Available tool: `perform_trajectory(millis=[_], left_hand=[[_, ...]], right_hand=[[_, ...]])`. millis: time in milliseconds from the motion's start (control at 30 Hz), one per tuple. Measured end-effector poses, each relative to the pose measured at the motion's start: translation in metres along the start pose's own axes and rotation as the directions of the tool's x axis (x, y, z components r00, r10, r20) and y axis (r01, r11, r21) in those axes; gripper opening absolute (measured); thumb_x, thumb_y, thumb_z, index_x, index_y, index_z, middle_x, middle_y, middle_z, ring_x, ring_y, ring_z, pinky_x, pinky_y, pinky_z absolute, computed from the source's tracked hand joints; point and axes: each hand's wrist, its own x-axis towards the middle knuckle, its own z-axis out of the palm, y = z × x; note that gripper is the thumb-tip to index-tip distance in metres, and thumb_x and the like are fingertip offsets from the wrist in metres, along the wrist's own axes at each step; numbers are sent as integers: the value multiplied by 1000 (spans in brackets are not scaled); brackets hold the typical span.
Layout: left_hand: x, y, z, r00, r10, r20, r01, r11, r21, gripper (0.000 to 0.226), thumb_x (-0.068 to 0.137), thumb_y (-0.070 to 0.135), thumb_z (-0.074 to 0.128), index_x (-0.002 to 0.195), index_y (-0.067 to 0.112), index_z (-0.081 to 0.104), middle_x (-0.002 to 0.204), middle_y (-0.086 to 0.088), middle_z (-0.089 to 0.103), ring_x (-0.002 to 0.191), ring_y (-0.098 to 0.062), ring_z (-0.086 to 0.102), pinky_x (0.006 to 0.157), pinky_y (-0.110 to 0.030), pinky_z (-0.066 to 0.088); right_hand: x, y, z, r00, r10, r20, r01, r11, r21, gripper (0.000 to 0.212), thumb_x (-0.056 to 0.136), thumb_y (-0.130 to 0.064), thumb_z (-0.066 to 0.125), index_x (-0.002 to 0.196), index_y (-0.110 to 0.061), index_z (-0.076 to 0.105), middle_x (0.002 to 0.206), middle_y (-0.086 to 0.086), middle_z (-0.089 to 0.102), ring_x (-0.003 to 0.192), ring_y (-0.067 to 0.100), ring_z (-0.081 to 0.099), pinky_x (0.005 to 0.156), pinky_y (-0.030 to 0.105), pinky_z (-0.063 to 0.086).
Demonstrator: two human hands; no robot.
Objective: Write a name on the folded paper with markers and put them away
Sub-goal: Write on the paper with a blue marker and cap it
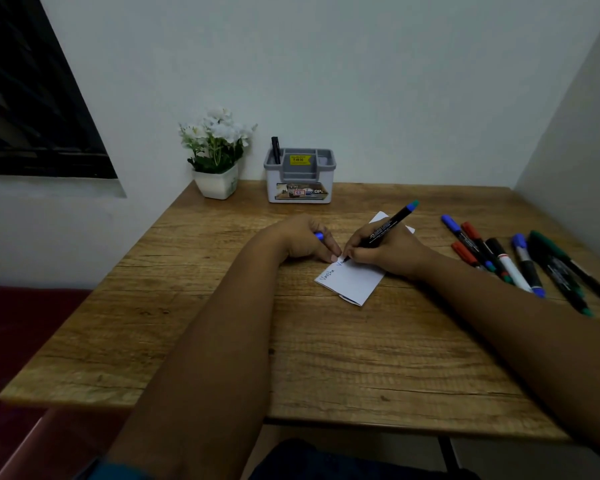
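Note:
A folded white paper lies on the wooden table, with handwriting along its upper left edge. My right hand grips a black marker with a blue end, its tip touching the paper. My left hand rests on the paper's left corner, fingers curled around a blue cap. Several more markers with blue, red and green caps lie in a loose group at the right. A grey and white organiser at the back holds one black marker.
A white pot of white flowers stands left of the organiser against the wall. A dark window is at the upper left. The table sits in a corner, with a wall close on the right.

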Motion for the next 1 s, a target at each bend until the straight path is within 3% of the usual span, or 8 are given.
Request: perform_trajectory(millis=[133, 433, 567, 767, 867, 1000], left_hand=[[1, -1, 0, 1000, -1, 2, 1, 1000, -7, 18, 72, 15, 82, 86, 24, 76, 118, 2, 65, 110, -16, 53, 91, -32, 39], [1, 0, 1, 1000, -4, -12, 4, 1000, 0, 16, 73, 15, 81, 85, 25, 76, 121, 2, 64, 113, -18, 53, 92, -33, 39], [0, 0, 1, 1000, -3, 0, 3, 1000, -13, 16, 73, 14, 80, 85, 23, 76, 103, 6, 66, 107, -17, 55, 94, -34, 42], [1, 1, 5, 999, -2, -51, 1, 1000, -25, 16, 74, 19, 81, 90, 21, 77, 116, 4, 63, 107, -14, 50, 87, -31, 38], [0, 3, 6, 999, -1, -49, -1, 999, -32, 19, 73, 16, 81, 92, 18, 77, 108, 5, 63, 104, -12, 50, 85, -28, 35], [-1, 5, 6, 999, 7, -50, -8, 1000, -19, 17, 73, 15, 81, 89, 18, 76, 100, 7, 63, 98, -10, 50, 76, -25, 35]], right_hand=[[-1, 1, 1, 1000, 9, -21, -9, 1000, 30, 7, 84, -8, 72, 85, -12, 78, 87, -5, 74, 81, -2, 64, 72, 14, 50], [-1, 1, -1, 999, 22, -43, -22, 1000, -5, 7, 84, -12, 71, 86, -15, 77, 89, -6, 74, 87, 2, 65, 80, 21, 52], [-1, 1, 0, 999, 19, -27, -20, 1000, -17, 7, 84, -11, 72, 86, -15, 77, 89, -4, 74, 86, 3, 66, 78, 22, 52], [-1, 0, -1, 1000, 16, -21, -16, 1000, -5, 8, 83, -10, 71, 83, -15, 77, 87, -4, 74, 85, 3, 65, 74, 16, 51], [0, 2, -1, 997, 34, -74, -32, 999, 35, 9, 85, -11, 70, 83, -17, 76, 87, -8, 73, 84, -3, 64, 73, 8, 48], [-1, 3, 1, 998, 23, -62, -23, 1000, -5, 7, 84, -11, 71, 86, -15, 77, 88, -8, 73, 84, -2, 64, 73, 9, 48]])
